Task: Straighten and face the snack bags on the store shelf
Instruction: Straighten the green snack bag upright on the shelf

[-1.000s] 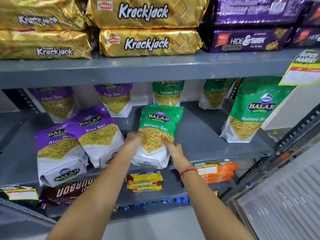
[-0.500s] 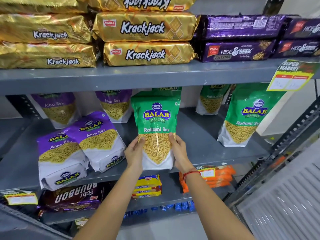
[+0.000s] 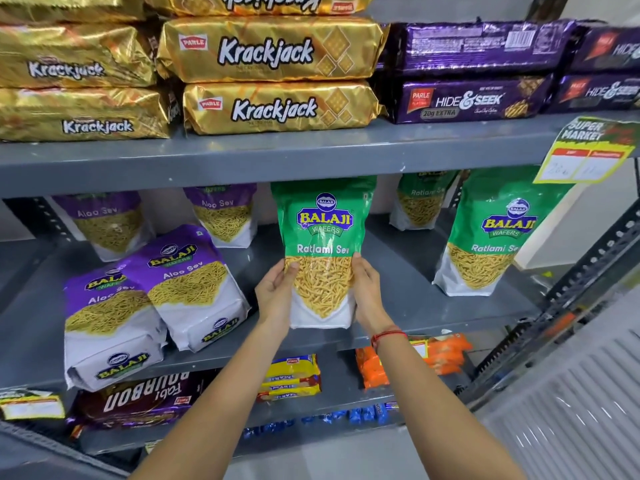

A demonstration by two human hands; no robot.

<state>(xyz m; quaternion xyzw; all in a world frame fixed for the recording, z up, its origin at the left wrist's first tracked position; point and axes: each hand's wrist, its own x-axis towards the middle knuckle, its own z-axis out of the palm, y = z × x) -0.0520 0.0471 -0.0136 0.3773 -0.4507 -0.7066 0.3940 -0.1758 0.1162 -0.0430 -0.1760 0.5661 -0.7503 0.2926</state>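
A green Ratlami Sev bag (image 3: 323,233) stands upright at the front of the middle shelf (image 3: 415,306), label facing me. My left hand (image 3: 277,296) grips its lower left side and my right hand (image 3: 369,292) grips its lower right side. Two purple Aloo Sev bags (image 3: 188,285) lie tilted back at the front left, overlapping each other. Another green Ratlami Sev bag (image 3: 491,233) stands upright at the right. More purple bags (image 3: 221,216) and a green bag (image 3: 420,202) stand at the back of the shelf.
Gold Krackjack packs (image 3: 273,77) and purple Hide & Seek packs (image 3: 467,98) fill the shelf above. A price tag (image 3: 588,154) hangs from that shelf's right edge. Bourbon (image 3: 138,400), yellow (image 3: 294,375) and orange packs (image 3: 440,355) lie on the shelf below. A perforated metal upright (image 3: 588,271) runs along the right.
The green bag lay tilted back one second ago; both hands have raised it upright so that its label faces forward. The camera has tilted up a little.
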